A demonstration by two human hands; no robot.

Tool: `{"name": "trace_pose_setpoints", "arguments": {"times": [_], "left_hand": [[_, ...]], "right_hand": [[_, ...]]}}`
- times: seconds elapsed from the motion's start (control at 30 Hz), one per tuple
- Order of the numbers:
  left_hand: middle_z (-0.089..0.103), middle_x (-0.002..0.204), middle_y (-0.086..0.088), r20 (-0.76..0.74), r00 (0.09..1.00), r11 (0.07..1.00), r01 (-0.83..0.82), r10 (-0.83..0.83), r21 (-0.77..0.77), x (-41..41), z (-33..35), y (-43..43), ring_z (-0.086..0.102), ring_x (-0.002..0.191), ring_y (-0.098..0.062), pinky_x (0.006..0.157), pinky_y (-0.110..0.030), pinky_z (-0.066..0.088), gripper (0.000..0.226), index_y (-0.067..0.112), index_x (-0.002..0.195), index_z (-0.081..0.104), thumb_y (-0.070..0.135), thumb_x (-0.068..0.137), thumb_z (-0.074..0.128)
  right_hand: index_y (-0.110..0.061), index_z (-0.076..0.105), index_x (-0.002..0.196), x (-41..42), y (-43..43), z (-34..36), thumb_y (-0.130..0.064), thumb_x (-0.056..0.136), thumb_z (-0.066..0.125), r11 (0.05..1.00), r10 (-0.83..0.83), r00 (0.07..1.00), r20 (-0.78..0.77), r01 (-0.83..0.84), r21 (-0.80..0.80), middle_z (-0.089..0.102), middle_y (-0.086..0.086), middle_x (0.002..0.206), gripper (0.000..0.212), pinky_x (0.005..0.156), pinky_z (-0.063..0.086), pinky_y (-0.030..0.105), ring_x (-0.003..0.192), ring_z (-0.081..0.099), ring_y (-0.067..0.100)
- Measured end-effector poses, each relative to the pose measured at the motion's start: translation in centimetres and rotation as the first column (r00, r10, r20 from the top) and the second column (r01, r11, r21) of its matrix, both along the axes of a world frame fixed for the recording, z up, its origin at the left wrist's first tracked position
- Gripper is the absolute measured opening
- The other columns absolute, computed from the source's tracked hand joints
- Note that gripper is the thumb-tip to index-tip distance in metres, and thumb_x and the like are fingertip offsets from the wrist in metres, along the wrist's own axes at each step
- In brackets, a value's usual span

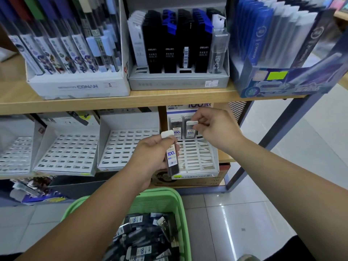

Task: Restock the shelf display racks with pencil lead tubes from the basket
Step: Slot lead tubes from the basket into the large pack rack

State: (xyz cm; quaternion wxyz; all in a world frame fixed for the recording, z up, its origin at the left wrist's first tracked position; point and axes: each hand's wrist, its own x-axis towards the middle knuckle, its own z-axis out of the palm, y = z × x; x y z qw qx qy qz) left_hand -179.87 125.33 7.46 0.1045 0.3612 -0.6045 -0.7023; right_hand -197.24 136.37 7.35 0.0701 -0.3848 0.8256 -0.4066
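Lead tube [172, 161] gripped by left hand [150, 159], right hand [214, 129] pinching second tube [190, 131] in rack [197, 159]

"100" on the held tube [171, 157] in the left hand [150, 155], "100" on the racked tube [189, 132] the right hand [214, 127] pinches, "CONAN" and "2" on the white box [79, 87] above-left of both hands, "deli" on black boxes [152, 49] directly above.

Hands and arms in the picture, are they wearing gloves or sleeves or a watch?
No gloves: the left hand and right hand are bare, with no rings showing. The left arm and right arm are bare too, no sleeves in view, and neither wrist has a watch or bracelet.
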Motion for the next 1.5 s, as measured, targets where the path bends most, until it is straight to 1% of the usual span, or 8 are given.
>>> {"name": "trace_pose_setpoints", "arguments": {"times": [0.1,0.23,0.4,0.57,0.73,0.83,1.27,1.5], "left_hand": [[0.08,0.099,-0.004,0.027,0.999,0.999,0.019,-0.018,-0.032,-0.1,0.1,-0.5,0.073,0.085,-0.02,0.081,-0.038,0.06,0.025,0.022,0.109,0.079,0.036,0.104,0.059],[0.07,0.084,-0.007,-0.002,1.0,0.992,0.017,-0.017,-0.127,-0.2,0.1,-0.3,0.055,0.067,-0.014,0.055,-0.025,0.043,0.022,0.023,0.107,0.078,0.033,0.106,0.058],[0.073,0.079,-0.013,-0.152,0.986,0.973,-0.102,0.072,-0.205,-1.2,0.3,-0.2,0.06,0.053,-0.009,0.048,-0.02,0.046,0.028,0.01,0.097,0.063,0.015,0.082,0.087],[0.076,0.084,-0.01,-0.19,0.981,0.973,-0.071,0.028,-0.219,-2.0,0.1,0.6,0.071,0.072,-0.021,0.067,-0.03,0.06,0.032,0.01,0.093,0.067,0.013,0.074,0.092],[0.06,0.101,0.005,0.127,0.991,0.776,0.107,-0.034,-0.622,-1.2,-2.5,-0.1,0.06,0.081,-0.015,0.074,-0.027,0.053,0.041,0.026,0.101,0.059,0.017,0.077,0.091],[0.057,0.109,0.004,0.126,0.992,0.775,0.087,-0.009,-0.626,-1.1,-3.3,-0.1,0.062,0.079,-0.019,0.078,-0.033,0.055,0.045,0.029,0.11,0.054,0.008,0.083,0.083],[0.058,0.098,0.011,0.058,0.998,0.823,0.054,-0.026,-0.565,-1.1,-3.8,-0.5,0.059,0.066,-0.01,0.069,-0.024,0.052,0.043,0.029,0.111,0.052,-0.001,0.088,0.073],[0.064,0.104,0.007,0.063,0.997,0.831,0.072,-0.044,-0.552,-0.9,-3.6,-0.7,0.07,0.082,-0.025,0.081,-0.038,0.061,0.045,0.037,0.107,0.052,0.005,0.087,0.076]], "right_hand": [[-0.014,0.079,0.101,0.3,-0.3,0.1,-0.005,0.09,0.074,0.998,0.029,0.992,-0.119,-0.023,0.051,0.074,0.001,0.096,0.015,0.074,0.04,0.006,0.091,0.068,0.02],[-0.024,0.076,0.109,0.6,-0.5,1.1,-0.022,0.09,0.075,0.995,-0.016,0.98,-0.199,0.035,0.091,0.075,0.0,0.092,0.019,0.08,0.052,0.027,0.087,0.067,0.018],[-0.015,0.076,0.107,2.4,0.0,3.3,-0.019,0.087,0.082,0.988,0.138,0.863,0.486,-0.087,-0.126,0.076,0.004,0.089,0.021,0.052,0.051,0.028,0.062,0.064,0.012],[-0.003,0.073,0.103,1.5,1.1,3.3,-0.004,0.089,0.078,0.985,0.121,0.779,0.615,-0.019,-0.17,0.072,0.01,0.071,0.015,0.05,0.054,0.029,0.055,0.063,0.018],[-0.014,0.07,0.088,-0.9,1.7,2.3,-0.013,0.093,0.074,0.975,-0.103,0.941,0.323,0.16,-0.155,0.073,0.012,0.085,0.007,0.076,0.062,0.05,0.068,0.07,0.026],[-0.026,0.071,0.09,-1.6,1.8,1.4,-0.011,0.094,0.07,0.986,-0.076,0.974,0.211,0.105,-0.13,0.073,-0.005,0.085,0.016,0.088,0.059,0.049,0.085,0.071,0.026],[-0.047,0.069,0.084,-1.8,1.4,-0.2,-0.026,0.086,0.067,0.998,-0.041,0.998,0.042,0.043,-0.047,0.071,-0.007,0.086,0.021,0.089,0.058,0.044,0.096,0.067,0.026],[-0.03,0.071,0.127,-1.3,1.6,0.4,-0.029,0.097,0.065,0.953,-0.074,0.932,-0.356,0.17,0.249,0.063,0.003,0.126,0.03,0.086,0.047,0.035,0.127,0.052,0.025]]}}
